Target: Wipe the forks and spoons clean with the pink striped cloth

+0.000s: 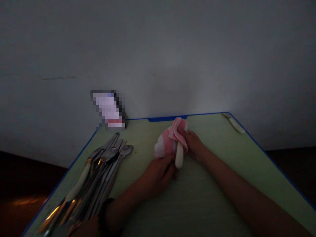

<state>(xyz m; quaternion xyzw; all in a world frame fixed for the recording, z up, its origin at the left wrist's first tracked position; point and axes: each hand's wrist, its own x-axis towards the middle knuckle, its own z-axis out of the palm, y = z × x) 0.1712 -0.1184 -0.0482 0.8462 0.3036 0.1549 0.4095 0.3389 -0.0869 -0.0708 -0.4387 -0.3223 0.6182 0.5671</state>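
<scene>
A pink-and-white striped cloth [168,140] is bunched around the upper part of a utensil with a cream-white handle [179,156]. The utensil's head is hidden inside the cloth, so its kind does not show. My right hand [194,143] is closed on the folded cloth, thumb pressed on top, with the utensil inside. Low on the handle, my left hand [160,172] is closed, its thumb beside the handle and its other fingers curled beneath, touching the cloth's lower edge.
To the left lies a pile of metal cutlery [98,177], with spoons and gold-toned or white handles. A blurred-out phone [110,110] leans against the wall [172,59]. A white-handled fork [234,123] rests at the far right corner of the blue-edged green table [212,204].
</scene>
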